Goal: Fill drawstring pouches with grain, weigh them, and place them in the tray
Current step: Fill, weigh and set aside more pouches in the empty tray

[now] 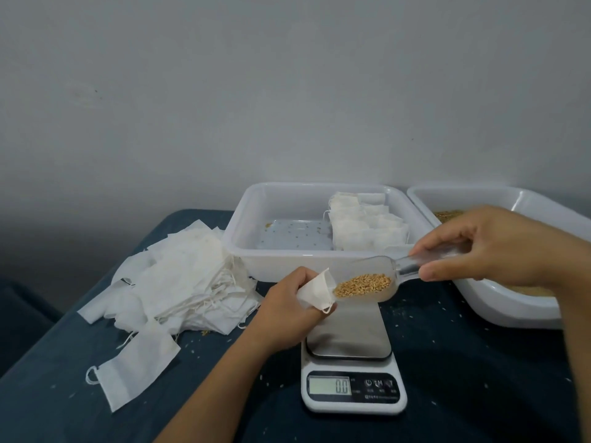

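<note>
My left hand grips a small white drawstring pouch with its mouth held open toward the right. My right hand holds the handle of a clear plastic scoop that carries golden grain; the scoop's lip touches the pouch mouth, above the scale. A white digital scale with a bare steel platform reads 0.0. Behind it stands a translucent tray with several filled white pouches stacked in its right half.
A heap of flat unfilled pouches lies at the left on the dark blue table, one pouch apart in front. A white tub holding grain stands at the right. Loose grains dot the tabletop.
</note>
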Motion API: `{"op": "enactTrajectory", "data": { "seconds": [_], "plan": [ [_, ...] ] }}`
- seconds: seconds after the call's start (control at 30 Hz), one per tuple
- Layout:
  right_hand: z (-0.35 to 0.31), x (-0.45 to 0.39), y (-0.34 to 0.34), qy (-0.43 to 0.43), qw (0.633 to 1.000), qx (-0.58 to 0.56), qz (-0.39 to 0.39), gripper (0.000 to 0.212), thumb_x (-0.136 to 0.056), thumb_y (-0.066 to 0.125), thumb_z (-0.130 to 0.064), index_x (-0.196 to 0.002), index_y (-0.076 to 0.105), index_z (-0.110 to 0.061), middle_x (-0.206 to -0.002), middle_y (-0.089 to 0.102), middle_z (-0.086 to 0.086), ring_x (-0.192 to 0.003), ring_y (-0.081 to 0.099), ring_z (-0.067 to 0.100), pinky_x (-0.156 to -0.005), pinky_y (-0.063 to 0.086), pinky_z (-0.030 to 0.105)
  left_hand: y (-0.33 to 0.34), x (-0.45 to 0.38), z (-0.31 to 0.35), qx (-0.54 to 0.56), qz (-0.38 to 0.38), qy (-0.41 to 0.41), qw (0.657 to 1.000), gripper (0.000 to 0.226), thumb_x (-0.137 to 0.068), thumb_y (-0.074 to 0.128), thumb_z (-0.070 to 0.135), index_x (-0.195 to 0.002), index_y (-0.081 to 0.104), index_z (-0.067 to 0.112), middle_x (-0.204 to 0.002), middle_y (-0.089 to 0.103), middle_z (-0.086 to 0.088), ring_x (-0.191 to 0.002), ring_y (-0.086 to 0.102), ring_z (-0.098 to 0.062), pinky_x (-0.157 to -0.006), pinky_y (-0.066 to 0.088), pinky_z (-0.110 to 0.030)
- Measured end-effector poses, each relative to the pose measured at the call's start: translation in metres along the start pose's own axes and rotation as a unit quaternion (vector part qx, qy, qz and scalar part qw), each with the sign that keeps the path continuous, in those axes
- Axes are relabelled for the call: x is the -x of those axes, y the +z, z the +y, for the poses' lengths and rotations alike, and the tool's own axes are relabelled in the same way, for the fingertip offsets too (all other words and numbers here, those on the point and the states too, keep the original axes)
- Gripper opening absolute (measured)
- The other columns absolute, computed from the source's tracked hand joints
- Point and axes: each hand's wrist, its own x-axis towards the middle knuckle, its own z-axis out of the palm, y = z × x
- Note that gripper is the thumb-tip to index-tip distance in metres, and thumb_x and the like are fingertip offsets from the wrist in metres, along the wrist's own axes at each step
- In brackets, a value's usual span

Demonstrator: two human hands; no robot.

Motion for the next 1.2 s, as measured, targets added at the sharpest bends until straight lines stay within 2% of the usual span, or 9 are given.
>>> {"op": "enactTrajectory", "data": {
  "seconds": [0.13,0.4,0.57,0.67,0.83,0.9,0.97,1.03,1.2],
  "plan": [
    [-0.012,-0.007,-0.002,-0.025,0.998,0.054,-0.001,0.037,-0.053,0.085,-0.064,-0.089,0.075,-0.061,-0.092,0.074,-0.033,-0.089,0.066,-0.013,-0.085,0.049,0.02,0.002,0.002,0.0,-0.03,-0.003,0.019,0.999,0.026,-0.081,0.078,0.046,-0.094,0.057,0.039,-0.092,0.065,0.017,-0.082,0.06,-0.001,-0.065,0.045,-0.012],
    [-0.038,-0.014,-0.009,-0.071,0.981,0.178,0.018,0.02,-0.065,0.087,-0.057,-0.078,0.072,-0.058,-0.082,0.061,-0.049,-0.087,0.054,-0.025,-0.068,0.041,0.013,0.004,0.0,-0.002,-0.033,-0.007,0.012,0.999,0.03,-0.077,0.073,0.052,-0.1,0.061,0.036,-0.098,0.068,0.019,-0.088,0.063,0.002,-0.072,0.05,-0.018],
    [-0.056,-0.008,-0.01,-0.081,0.973,0.213,0.029,0.019,-0.066,0.085,-0.058,-0.077,0.07,-0.062,-0.078,0.063,-0.044,-0.084,0.057,-0.019,-0.068,0.049,0.02,0.005,0.0,0.0,-0.026,0.007,0.007,1.0,0.027,-0.072,0.068,0.055,-0.09,0.058,0.037,-0.09,0.065,0.021,-0.079,0.061,0.0,-0.064,0.044,-0.014],
    [-0.065,-0.001,-0.009,-0.076,0.964,0.248,0.053,0.026,-0.067,0.082,-0.063,-0.09,0.07,-0.064,-0.075,0.066,-0.032,-0.077,0.06,-0.004,-0.073,0.053,0.027,0.005,-0.001,0.001,-0.013,0.014,-0.001,1.0,0.023,-0.07,0.067,0.053,-0.085,0.056,0.04,-0.082,0.063,0.024,-0.071,0.057,0.002,-0.061,0.041,-0.013],
    [-0.07,0.013,-0.01,-0.086,0.937,0.324,0.094,0.032,-0.07,0.069,-0.072,-0.1,0.058,-0.075,-0.072,0.059,-0.029,-0.079,0.049,-0.007,-0.06,0.034,0.022,0.005,-0.002,0.002,0.015,0.027,-0.013,0.999,0.028,-0.071,0.069,0.051,-0.091,0.06,0.034,-0.078,0.062,0.025,-0.069,0.056,0.003,-0.06,0.043,-0.011],
    [-0.067,0.018,-0.014,-0.058,0.952,0.287,0.095,0.039,-0.062,0.065,-0.075,-0.097,0.048,-0.082,-0.079,0.055,-0.045,-0.083,0.048,-0.012,-0.064,0.037,0.025,0.005,-0.003,0.001,0.03,0.03,-0.014,0.999,0.023,-0.074,0.072,0.047,-0.087,0.059,0.032,-0.072,0.06,0.024,-0.064,0.053,0.004,-0.059,0.041,-0.009],
    [-0.051,0.02,-0.022,-0.018,0.968,0.217,0.125,0.036,-0.056,0.068,-0.077,-0.092,0.059,-0.076,-0.072,0.058,-0.04,-0.078,0.052,-0.009,-0.069,0.044,0.03,0.004,-0.003,0.001,0.044,0.028,-0.014,0.999,0.021,-0.078,0.075,0.042,-0.085,0.059,0.031,-0.07,0.058,0.024,-0.062,0.051,0.005,-0.059,0.041,-0.008],
    [-0.024,0.017,-0.032,0.011,0.97,0.173,0.173,0.03,-0.053,0.07,-0.078,-0.081,0.067,-0.069,-0.081,0.062,-0.037,-0.081,0.058,-0.007,-0.077,0.05,0.033,0.004,-0.002,0.001,0.061,0.027,-0.015,0.998,0.022,-0.078,0.074,0.045,-0.086,0.059,0.031,-0.071,0.058,0.023,-0.063,0.052,0.006,-0.06,0.041,-0.008],
    [0.065,-0.011,-0.064,0.181,0.927,0.144,0.296,0.024,-0.07,0.087,-0.058,-0.076,0.067,-0.044,-0.099,0.074,-0.005,-0.095,0.067,0.025,-0.093,0.056,0.05,0.006,-0.003,0.001,0.087,0.032,-0.018,0.995,0.028,-0.073,0.073,0.051,-0.088,0.06,0.031,-0.071,0.058,0.02,-0.064,0.051,0.005,-0.062,0.044,-0.011]
  ]
}}
